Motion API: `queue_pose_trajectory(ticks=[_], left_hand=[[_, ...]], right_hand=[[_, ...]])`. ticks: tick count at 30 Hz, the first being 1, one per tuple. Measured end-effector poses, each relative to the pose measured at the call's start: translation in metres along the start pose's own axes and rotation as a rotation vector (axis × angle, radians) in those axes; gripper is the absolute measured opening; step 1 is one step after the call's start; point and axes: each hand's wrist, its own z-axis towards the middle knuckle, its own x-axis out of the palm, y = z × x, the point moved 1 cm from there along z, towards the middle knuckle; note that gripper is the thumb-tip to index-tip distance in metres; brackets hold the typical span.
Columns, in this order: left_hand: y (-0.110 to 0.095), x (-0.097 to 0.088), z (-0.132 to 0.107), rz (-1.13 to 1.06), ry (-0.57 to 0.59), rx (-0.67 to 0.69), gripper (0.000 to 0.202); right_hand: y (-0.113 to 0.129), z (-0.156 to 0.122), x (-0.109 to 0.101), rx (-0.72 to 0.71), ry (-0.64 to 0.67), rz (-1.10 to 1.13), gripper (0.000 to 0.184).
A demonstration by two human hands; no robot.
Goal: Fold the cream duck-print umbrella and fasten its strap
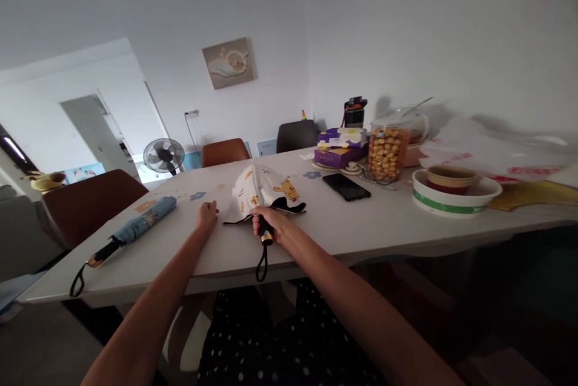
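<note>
A white umbrella [253,184] with small yellow cartoon figures and a black edge lies on the table, its canopy loose and partly unfurled. My right hand [271,221] is wrapped round its black handle, close below the canopy. A gold-coloured band and a black wrist loop [262,264] stick out toward me, the loop hanging at the table's near edge. To the left of the canopy, apart from it, my left hand [207,215] rests on the table with its fingers curled in. Further left lies a blue folded umbrella [143,220], its black handle pointing toward me.
The white table [226,259] also bears a black phone [346,186], purple boxes [339,155], a jar of round snacks [387,154] and a green-striped bowl [447,205] with a brown bowl in it. A plastic bag [478,148] lies behind. Chairs [226,152] stand beyond.
</note>
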Motion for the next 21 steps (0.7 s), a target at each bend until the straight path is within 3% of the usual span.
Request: queue_pose_trajectory(ticks=[8, 15, 18, 21], left_hand=[[0.004, 0.000, -0.002, 0.021, 0.016, 0.050, 0.021], [0.002, -0.001, -0.005, 0.063, 0.004, 0.084, 0.019], [-0.010, -0.002, -0.012, 0.067, -0.047, 0.131, 0.019], [-0.040, -0.002, -0.024, 0.055, -0.139, 0.239, 0.022]], right_hand=[[-0.004, -0.003, 0.007, -0.021, -0.160, -0.104, 0.020], [-0.004, -0.006, 0.011, -0.014, -0.195, -0.164, 0.018], [-0.003, -0.007, 0.012, 0.021, -0.207, -0.190, 0.020], [-0.003, -0.006, 0.012, 0.039, -0.223, -0.222, 0.019]])
